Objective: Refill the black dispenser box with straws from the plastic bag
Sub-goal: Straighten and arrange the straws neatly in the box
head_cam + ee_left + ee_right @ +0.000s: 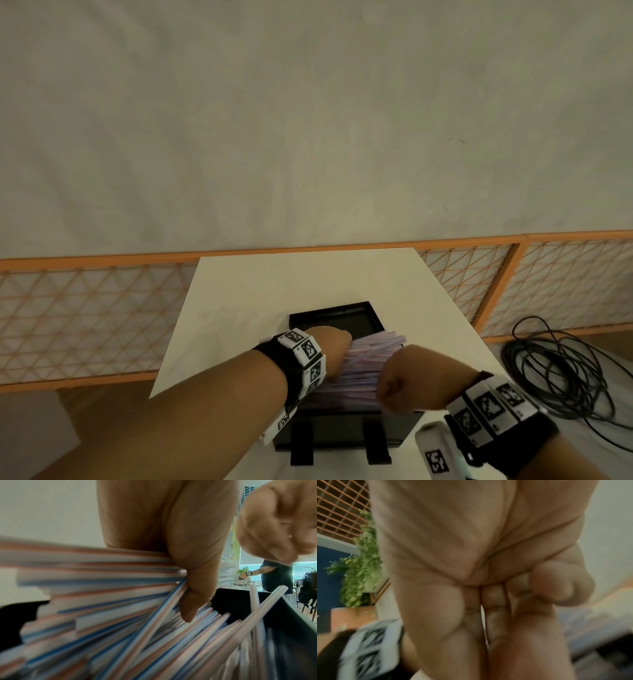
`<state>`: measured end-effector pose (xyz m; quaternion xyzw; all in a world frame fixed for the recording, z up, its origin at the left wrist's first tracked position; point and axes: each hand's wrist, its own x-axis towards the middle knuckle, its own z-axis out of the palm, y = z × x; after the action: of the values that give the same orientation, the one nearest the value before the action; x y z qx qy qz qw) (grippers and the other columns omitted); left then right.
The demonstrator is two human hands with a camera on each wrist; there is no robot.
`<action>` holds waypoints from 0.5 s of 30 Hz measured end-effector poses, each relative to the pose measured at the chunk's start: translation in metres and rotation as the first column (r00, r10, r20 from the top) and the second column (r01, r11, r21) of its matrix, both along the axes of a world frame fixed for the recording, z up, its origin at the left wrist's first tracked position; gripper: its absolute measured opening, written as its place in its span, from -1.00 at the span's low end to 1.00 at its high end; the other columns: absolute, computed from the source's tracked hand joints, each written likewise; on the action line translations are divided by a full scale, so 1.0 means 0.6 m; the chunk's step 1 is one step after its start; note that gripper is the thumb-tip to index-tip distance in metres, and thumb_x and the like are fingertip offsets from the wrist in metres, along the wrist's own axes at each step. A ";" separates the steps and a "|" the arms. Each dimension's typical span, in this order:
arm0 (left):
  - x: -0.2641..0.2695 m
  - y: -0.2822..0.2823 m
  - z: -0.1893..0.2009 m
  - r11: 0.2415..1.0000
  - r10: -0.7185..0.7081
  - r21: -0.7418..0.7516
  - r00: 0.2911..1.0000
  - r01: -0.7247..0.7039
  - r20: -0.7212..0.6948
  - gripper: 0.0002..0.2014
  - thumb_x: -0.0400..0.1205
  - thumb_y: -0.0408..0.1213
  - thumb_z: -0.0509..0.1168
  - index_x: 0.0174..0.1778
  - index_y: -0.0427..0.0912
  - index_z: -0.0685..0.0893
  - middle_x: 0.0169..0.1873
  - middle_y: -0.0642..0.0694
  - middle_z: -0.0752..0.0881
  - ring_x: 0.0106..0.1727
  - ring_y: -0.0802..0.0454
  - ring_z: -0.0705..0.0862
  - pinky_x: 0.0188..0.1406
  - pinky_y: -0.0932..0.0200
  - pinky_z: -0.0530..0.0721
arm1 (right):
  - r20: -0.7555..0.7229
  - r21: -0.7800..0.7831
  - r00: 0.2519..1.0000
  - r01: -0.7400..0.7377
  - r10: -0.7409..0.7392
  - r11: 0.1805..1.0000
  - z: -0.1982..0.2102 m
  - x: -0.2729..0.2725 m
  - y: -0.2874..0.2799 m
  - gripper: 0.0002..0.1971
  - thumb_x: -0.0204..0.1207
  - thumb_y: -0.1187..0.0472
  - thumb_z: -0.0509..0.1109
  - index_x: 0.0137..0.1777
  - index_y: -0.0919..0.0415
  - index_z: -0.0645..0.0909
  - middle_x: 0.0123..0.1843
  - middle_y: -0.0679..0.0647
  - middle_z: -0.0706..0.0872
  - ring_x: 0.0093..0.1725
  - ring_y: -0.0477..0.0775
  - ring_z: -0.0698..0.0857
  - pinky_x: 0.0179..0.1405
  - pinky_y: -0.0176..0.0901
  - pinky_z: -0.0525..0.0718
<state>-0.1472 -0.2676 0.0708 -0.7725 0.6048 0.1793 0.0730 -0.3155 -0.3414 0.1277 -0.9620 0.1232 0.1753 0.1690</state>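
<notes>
Left hand (pixel 334 353) grips straws (pixel 370 363); right hand (pixel 407 377) fisted beside them, above open black dispenser box (pixel 342 430) on white table (pixel 239 308). Left wrist view: thumb clamps striped straws, more loose in box. Right wrist view: fingers (pixel 494 601) curled, apparently empty.
</notes>
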 end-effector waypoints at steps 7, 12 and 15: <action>0.002 0.004 -0.003 0.999 0.002 -0.038 1.000 -0.002 -0.020 -0.63 0.52 -0.22 0.42 0.17 -0.28 0.54 0.08 -0.29 0.69 0.08 -0.29 0.68 0.05 -0.08 0.65 | -0.171 -0.318 0.982 -0.136 0.084 0.938 -0.060 0.032 0.053 -0.71 0.53 0.21 0.28 0.18 0.30 0.65 0.21 0.24 0.70 0.03 0.24 0.64 0.04 -0.07 0.58; 0.003 0.008 -0.010 0.999 0.004 -0.045 1.000 -0.004 0.001 -0.67 0.51 -0.27 0.39 0.16 -0.27 0.56 0.04 -0.28 0.70 0.05 -0.30 0.70 0.05 -0.08 0.67 | -0.121 -0.242 0.987 -0.130 0.103 0.962 -0.092 0.048 0.053 -0.49 0.36 0.21 0.46 0.33 0.27 0.55 0.28 0.19 0.67 0.26 0.26 0.66 0.26 0.00 0.65; 0.005 0.008 -0.012 1.000 0.003 -0.026 1.000 -0.003 -0.017 -0.62 0.47 -0.29 0.43 0.18 -0.25 0.54 0.06 -0.28 0.69 0.07 -0.29 0.69 0.08 -0.08 0.66 | -0.216 -0.185 0.974 -0.117 0.076 0.976 -0.109 0.058 0.060 -0.49 0.37 0.19 0.50 0.32 0.32 0.54 0.24 0.24 0.67 0.19 0.28 0.67 0.22 -0.01 0.63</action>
<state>-0.1442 -0.2626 0.0634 -0.7727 0.6065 0.1781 0.0576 -0.2808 -0.3055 0.0620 -0.9553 0.1099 0.2696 0.0504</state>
